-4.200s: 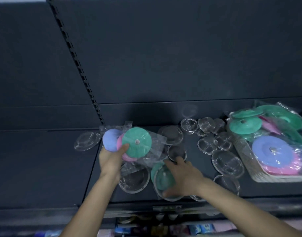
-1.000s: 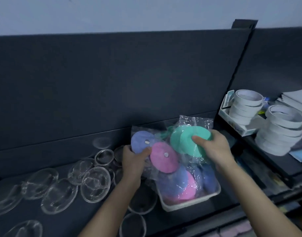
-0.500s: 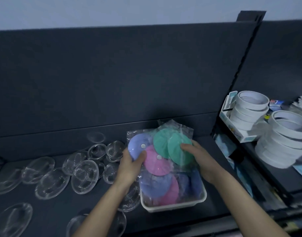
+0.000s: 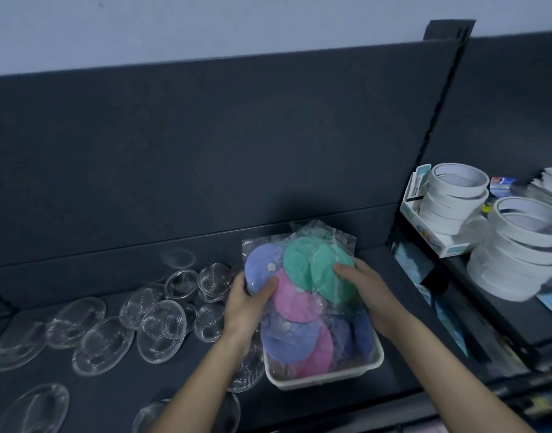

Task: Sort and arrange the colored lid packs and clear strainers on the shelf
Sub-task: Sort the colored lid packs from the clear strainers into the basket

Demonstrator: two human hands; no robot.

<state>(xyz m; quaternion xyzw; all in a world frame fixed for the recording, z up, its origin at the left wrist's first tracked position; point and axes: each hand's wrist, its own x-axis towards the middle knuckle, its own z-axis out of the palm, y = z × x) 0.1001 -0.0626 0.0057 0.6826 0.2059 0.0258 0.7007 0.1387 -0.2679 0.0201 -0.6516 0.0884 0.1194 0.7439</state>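
Both hands are on the lid packs, which stand on edge in the white tray at the right end of the shelf, their tops tipped toward the back panel. The left hand grips the left side, thumb laid across the blue lid. The right hand pinches the right side, fingertips on a green lid. So the packs sit squarely between the two hands, neither one nearer, flat faces turned toward the shelf's front edge.

The tray's long axis runs front to back, and more packs fill its front half, so the open slot lies straight down, at the tray's back wall. Room is tight. The tape rolls crowd the neighbouring bay on the right, and the clear strainers lie scattered along the left, some just beside the tray's left wall. The free way, I'd judge, is down and back.
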